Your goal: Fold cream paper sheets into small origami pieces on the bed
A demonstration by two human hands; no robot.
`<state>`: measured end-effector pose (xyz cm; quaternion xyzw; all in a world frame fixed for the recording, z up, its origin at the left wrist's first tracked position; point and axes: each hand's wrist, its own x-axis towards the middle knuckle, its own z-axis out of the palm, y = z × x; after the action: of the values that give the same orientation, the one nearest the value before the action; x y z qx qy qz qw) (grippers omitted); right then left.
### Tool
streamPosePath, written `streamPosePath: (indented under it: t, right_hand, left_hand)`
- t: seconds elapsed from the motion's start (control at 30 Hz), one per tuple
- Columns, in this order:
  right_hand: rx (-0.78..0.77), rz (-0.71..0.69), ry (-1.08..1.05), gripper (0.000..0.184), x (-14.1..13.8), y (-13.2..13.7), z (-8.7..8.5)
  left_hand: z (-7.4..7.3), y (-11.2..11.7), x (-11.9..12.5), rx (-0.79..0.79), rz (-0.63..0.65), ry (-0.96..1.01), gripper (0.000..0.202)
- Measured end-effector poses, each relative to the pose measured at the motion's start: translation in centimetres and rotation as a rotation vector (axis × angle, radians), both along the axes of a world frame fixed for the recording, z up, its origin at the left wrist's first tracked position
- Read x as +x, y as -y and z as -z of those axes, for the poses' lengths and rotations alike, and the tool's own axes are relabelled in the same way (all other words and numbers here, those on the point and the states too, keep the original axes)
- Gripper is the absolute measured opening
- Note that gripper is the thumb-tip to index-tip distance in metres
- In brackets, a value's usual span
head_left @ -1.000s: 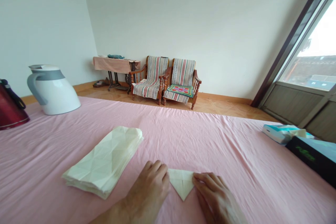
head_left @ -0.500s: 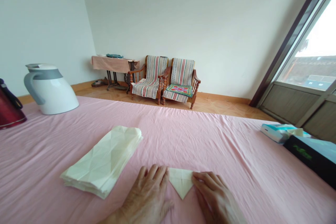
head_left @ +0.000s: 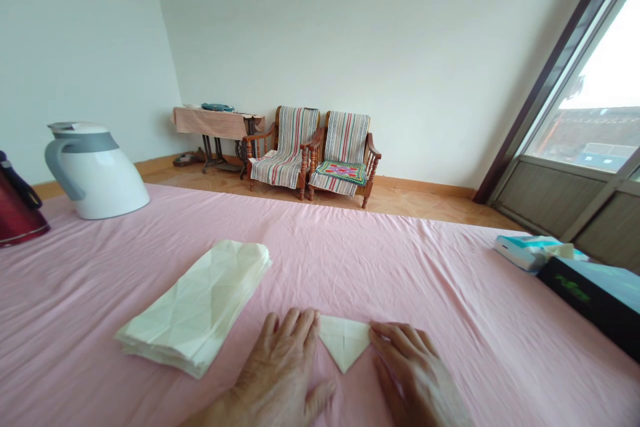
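A pale cream piece of paper [head_left: 345,340], folded into a triangle with its point toward me, lies flat on the pink cloth. My left hand [head_left: 283,367] rests beside it, palm down, its fingertips at the paper's left corner and the thumb stretched out. On the other side, my right hand [head_left: 415,367] lies with fingers extended, the fingertips touching the right corner. Neither hand grips the paper. Left of my left hand sits a stack of creased cream paper sheets [head_left: 200,307].
The pink tablecloth [head_left: 345,253] is wrinkled. A white jug [head_left: 107,177] and a red flask [head_left: 20,210] stand at the left. A tissue pack [head_left: 525,253] and a black box [head_left: 575,287] lie at the right. Beyond the table are two wooden chairs [head_left: 345,140].
Both hands and the folded paper have shifted slightly away from me. The right fingertips sit a little farther right, and more of the paper's right corner shows.
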<state>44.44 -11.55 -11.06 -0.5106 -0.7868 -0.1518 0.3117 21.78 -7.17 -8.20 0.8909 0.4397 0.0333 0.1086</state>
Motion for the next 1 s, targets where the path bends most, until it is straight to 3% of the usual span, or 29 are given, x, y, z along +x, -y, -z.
streamPosePath:
  t: [0.17,0.27,0.57,0.7,1.0]
  right_hand:
    - [0.040,0.029,0.044,0.029,-0.2,0.1,-0.2]
    - [0.049,0.038,0.067,0.028,-0.2,0.1,-0.3]
    - [0.040,0.058,0.068,0.030,0.0,0.0,0.1]
    - [0.050,0.049,0.076,0.028,0.0,-0.1,0.1]
    - [0.037,0.031,0.025,0.030,0.0,0.0,-0.1]
  left_hand:
    - [-2.1,0.2,0.3,-0.067,-0.052,-0.012,0.072]
    - [-2.3,0.3,0.1,-0.060,-0.049,0.012,0.072]
    - [1.5,-0.4,-1.7,0.022,-0.001,0.026,0.077]
    - [2.1,-0.4,-1.6,0.015,0.002,-0.018,0.076]
    - [-0.8,0.2,-0.6,-0.025,-0.048,-0.044,0.065]
